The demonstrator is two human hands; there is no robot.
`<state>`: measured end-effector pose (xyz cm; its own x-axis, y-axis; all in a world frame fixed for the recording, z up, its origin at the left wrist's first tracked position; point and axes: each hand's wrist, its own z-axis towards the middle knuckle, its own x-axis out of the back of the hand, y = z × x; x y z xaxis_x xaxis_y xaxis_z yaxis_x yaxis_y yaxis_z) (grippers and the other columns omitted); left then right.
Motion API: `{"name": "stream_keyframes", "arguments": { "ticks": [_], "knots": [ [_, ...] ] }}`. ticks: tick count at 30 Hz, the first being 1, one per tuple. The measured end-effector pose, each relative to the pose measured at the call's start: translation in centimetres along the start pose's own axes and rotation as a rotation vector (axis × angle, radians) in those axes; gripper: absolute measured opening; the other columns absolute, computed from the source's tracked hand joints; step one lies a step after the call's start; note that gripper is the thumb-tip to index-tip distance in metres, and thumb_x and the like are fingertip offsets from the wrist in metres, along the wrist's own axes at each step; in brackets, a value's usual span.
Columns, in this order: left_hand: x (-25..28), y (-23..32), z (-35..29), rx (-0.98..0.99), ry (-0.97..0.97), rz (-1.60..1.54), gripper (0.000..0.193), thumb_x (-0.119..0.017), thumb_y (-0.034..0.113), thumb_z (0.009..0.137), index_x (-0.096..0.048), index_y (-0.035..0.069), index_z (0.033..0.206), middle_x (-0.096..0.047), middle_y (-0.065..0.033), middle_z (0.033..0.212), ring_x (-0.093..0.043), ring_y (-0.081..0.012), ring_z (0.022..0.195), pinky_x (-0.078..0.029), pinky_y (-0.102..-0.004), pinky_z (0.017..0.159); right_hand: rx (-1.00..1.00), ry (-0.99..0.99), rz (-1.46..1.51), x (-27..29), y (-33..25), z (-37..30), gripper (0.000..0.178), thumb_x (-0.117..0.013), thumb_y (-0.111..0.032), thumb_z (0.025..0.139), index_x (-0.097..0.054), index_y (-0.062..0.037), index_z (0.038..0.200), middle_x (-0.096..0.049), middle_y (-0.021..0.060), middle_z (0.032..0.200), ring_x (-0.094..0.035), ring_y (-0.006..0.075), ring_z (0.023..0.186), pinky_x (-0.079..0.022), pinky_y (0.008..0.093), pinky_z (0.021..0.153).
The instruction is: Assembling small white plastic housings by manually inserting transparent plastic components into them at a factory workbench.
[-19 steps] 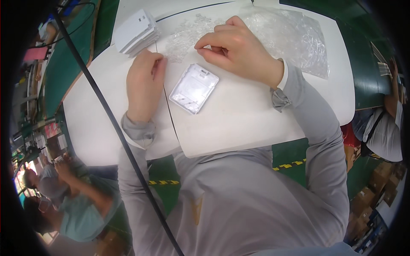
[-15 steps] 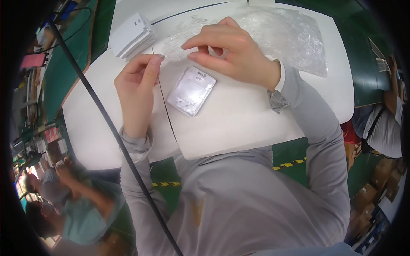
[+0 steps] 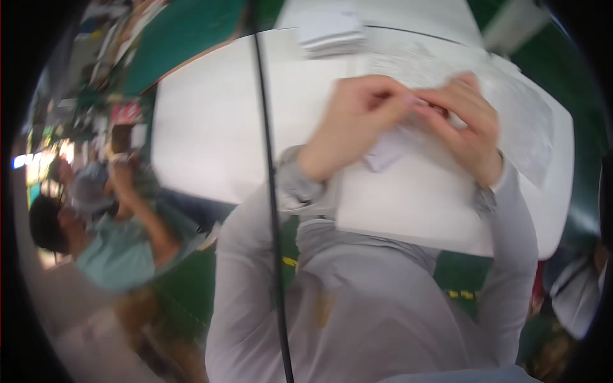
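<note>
My left hand (image 3: 364, 118) and my right hand (image 3: 469, 121) meet above the white table, their fingertips pinched together. Whatever lies between the fingers is too small and blurred to name. Partly hidden beneath them, a clear plastic badge holder (image 3: 385, 153) lies flat on the tabletop. Just beyond the hands is a scatter of small clear plastic pieces (image 3: 405, 62). A clear plastic bag (image 3: 530, 124) spreads out to the right of my right hand.
A stack of white flat cases (image 3: 330, 30) stands at the table's far side. The white table (image 3: 211, 121) has a dark seam. A black rod (image 3: 269, 153) crosses the view from top to bottom. Another person (image 3: 118, 249) sits at the left, near a green table (image 3: 185, 38).
My hands were apart and have come together at the fingertips, above the badge holder. The whole view has swung left, so the table appears further right and blurred.
</note>
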<state>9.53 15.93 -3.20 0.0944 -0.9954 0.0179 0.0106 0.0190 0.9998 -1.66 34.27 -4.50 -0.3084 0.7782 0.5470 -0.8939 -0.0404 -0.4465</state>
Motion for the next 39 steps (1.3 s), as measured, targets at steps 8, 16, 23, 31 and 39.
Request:
{"name": "stream_keyframes", "arguments": {
  "ticks": [8, 16, 23, 31, 39],
  "knots": [
    [0.3, 0.1, -0.8, -0.087, 0.038, -0.061, 0.02, -0.081, 0.015, 0.089, -0.07, -0.002, 0.092, -0.069, -0.0014, 0.082, -0.06, -0.0035, 0.071, -0.048, -0.0191, 0.063, 0.053, -0.019, -0.031, -0.1, -2.2, 0.6, 0.023, -0.079, 0.007, 0.072, -0.072, -0.0048, 0.092, -0.062, 0.0001, 0.073, -0.049, 0.0144, 0.06, -0.037, 0.0323, 0.072],
    [0.6, 0.7, -0.4, -0.068, -0.036, 0.069, 0.023, -0.085, 0.017, 0.081, -0.072, -0.001, 0.087, -0.065, 0.001, 0.074, -0.054, -0.0036, 0.066, -0.043, -0.0192, 0.059, 0.078, -0.03, -0.056, -0.2, -2.3, 0.6, 0.028, -0.076, 0.011, 0.071, -0.072, -0.0032, 0.094, -0.062, 0.0003, 0.075, -0.047, 0.0149, 0.059, -0.037, 0.0337, 0.072],
    [-0.1, 0.7, 0.1, -0.075, -0.104, -0.088, 0.02, -0.082, 0.015, 0.084, -0.074, -0.002, 0.091, -0.069, -0.0005, 0.08, -0.057, -0.005, 0.07, -0.046, -0.0201, 0.064, 0.071, -0.017, 0.045, 0.3, -1.6, 0.1, 0.03, -0.078, 0.012, 0.073, -0.073, -0.0003, 0.099, -0.061, 0.0016, 0.075, -0.047, 0.0147, 0.06, -0.037, 0.0326, 0.069],
    [-0.3, 1.7, 0.0, 0.118, -0.144, -0.353, 0.019, -0.077, 0.015, 0.092, -0.076, -0.001, 0.102, -0.073, -0.0038, 0.091, -0.063, -0.0068, 0.081, -0.047, -0.0208, 0.068, -0.004, 0.072, 0.087, 0.7, -1.7, -0.2, 0.034, -0.078, 0.013, 0.074, -0.074, 0.0014, 0.105, -0.057, 0.0019, 0.071, -0.047, 0.0164, 0.061, -0.037, 0.0329, 0.068],
    [0.0, 1.8, -0.3, 0.136, -0.078, -0.3, 0.017, -0.075, 0.012, 0.093, -0.075, -0.001, 0.104, -0.075, -0.0048, 0.093, -0.065, -0.0064, 0.081, -0.049, -0.0201, 0.069, 0.064, 0.029, 0.049, 0.5, -1.4, -0.1, 0.033, -0.079, 0.01, 0.075, -0.075, -0.0009, 0.106, -0.057, 0.0013, 0.07, -0.048, 0.0158, 0.06, -0.038, 0.034, 0.069]
  ]
}}
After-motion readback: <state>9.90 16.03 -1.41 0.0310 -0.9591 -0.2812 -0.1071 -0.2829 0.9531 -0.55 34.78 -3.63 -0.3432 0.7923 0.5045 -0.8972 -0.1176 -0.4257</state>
